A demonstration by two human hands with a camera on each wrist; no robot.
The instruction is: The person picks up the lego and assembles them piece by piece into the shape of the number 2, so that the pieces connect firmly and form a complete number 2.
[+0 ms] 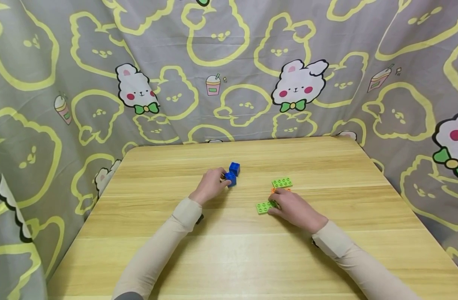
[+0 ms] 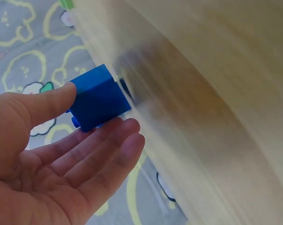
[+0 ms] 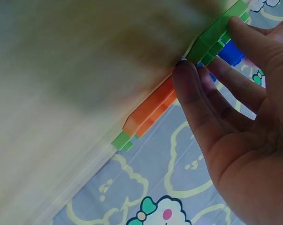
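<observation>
On the left, my left hand (image 1: 210,184) pinches a blue toy building block (image 1: 230,179) between thumb and fingertips, low over the table. In the left wrist view, the thumb lies along one side of that block (image 2: 100,98) and the fingertips touch another. A second blue block (image 1: 234,168) sits just behind it. To the right, my right hand (image 1: 294,208) grips a flat green studded brick (image 1: 263,208) at the table surface, thumb on one edge and fingers at its end. Beyond that hand lies an orange brick (image 1: 281,190), partly covered by it, and behind that another green brick (image 1: 282,182).
The wooden table (image 1: 229,254) spreads around both hands. A grey patterned curtain (image 1: 247,54) hangs behind the far edge and along both sides.
</observation>
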